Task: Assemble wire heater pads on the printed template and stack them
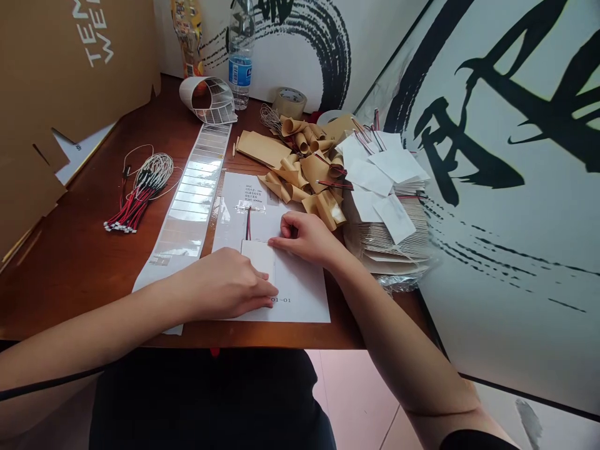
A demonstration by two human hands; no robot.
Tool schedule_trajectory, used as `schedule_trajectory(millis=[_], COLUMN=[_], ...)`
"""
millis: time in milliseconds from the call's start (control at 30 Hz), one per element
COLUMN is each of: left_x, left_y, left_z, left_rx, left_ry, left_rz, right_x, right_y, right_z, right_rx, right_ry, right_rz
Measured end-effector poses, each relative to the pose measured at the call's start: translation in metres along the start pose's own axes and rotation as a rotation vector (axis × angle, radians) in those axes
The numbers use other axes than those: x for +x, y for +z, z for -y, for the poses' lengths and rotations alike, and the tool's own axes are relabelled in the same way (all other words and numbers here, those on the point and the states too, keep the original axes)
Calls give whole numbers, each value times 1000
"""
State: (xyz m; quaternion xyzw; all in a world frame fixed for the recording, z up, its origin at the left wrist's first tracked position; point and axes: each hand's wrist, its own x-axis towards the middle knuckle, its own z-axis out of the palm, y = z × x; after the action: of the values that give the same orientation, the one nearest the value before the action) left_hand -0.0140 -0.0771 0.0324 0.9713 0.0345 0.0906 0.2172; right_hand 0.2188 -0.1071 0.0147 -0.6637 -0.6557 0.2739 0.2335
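Observation:
My left hand [229,282] lies on a white sheet [300,294] at the table's near edge, fingers together and pressed down on a small white pad [259,256]. My right hand [304,236] rests at the pad's upper right corner, fingers curled and pinching its edge. A red and black wire [248,226] runs up from the pad's top over a clear bag with a printed label [254,195].
A long strip of labels [194,194] runs to a curled roll [209,100]. A bundle of red, black and white wires [138,194] lies left. Curled brown backing papers [304,169], stacked white pads [389,206], tape roll [289,101], water bottle [240,62] and cardboard [56,94] surround.

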Motion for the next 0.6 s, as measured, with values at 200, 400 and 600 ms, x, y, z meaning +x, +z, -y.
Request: schedule_trajectory(millis=[200, 400, 600], left_x=[4, 12, 9], left_y=[-7, -13, -14], left_z=[13, 32, 52], left_rx=[-493, -557, -71], left_ry=[-112, -331, -444], left_rz=[163, 38, -284], right_x=[-2, -2, -7], right_y=[1, 3, 11], right_z=[1, 2, 9], right_rx=[6, 13, 1], right_ry=[0, 20, -33], right_rz=[-4, -33, -226])
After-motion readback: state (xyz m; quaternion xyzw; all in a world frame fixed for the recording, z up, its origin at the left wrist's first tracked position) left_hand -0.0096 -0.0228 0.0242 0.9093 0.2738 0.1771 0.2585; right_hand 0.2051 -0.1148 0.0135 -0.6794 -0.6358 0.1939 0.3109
